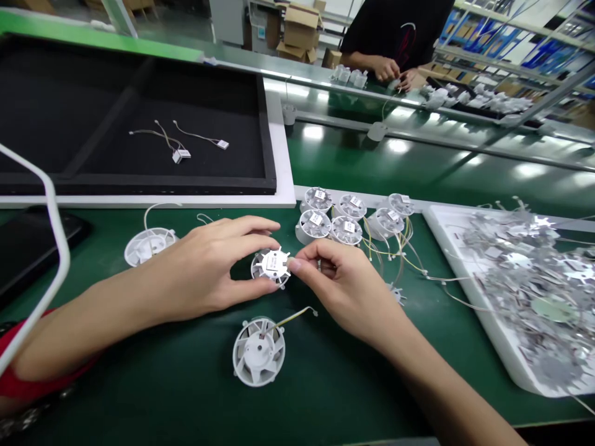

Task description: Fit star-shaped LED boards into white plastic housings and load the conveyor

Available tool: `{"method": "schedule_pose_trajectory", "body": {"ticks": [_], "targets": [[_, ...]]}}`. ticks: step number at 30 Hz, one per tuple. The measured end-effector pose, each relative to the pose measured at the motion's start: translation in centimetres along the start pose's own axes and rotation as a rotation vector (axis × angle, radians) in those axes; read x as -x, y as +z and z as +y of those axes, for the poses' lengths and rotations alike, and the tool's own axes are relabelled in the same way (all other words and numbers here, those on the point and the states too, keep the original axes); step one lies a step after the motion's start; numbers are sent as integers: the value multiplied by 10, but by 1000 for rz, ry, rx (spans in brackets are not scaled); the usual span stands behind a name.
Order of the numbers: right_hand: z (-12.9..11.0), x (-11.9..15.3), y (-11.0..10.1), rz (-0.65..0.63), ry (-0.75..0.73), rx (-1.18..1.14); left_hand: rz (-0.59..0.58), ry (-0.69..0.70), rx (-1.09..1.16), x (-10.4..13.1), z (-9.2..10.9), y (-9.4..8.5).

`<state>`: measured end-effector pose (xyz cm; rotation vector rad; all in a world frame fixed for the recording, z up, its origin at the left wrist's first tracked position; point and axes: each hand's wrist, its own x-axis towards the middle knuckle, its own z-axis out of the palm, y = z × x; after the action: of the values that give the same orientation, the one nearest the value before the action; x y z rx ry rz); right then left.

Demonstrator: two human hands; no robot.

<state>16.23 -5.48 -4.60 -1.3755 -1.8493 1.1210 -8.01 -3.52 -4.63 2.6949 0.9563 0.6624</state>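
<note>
My left hand (209, 263) curls round a small round white fan (255, 272), thumb at its near side and fingers at its far side. Over this fan lies a shiny star-shaped plate (273, 264) with short tabs and a printed label, covering most of it. From the right, my right hand (341, 282) pinches the plate's edge between thumb and forefinger. Nearer to me, another white fan (258, 353) lies on the green table with its short cable pointing right. A further white fan (149, 246) rests beyond my left forearm, partly covered by it.
Several labelled fans (349, 230) with trailing wires stand behind my hands. A white tray (449, 248) heaped with star-shaped plates is at right. Wired connectors (181, 153) lie on a black panel (209, 111). A white tube (58, 229) crosses the left. A co-worker's hands (395, 74) work opposite.
</note>
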Motion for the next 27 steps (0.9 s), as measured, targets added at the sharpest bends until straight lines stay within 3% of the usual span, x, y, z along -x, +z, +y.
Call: {"method": "schedule_pose_trajectory", "body": {"ticks": [27], "targets": [[2, 1, 7, 37, -83, 98, -129, -50, 23, 5, -10, -2]]}}
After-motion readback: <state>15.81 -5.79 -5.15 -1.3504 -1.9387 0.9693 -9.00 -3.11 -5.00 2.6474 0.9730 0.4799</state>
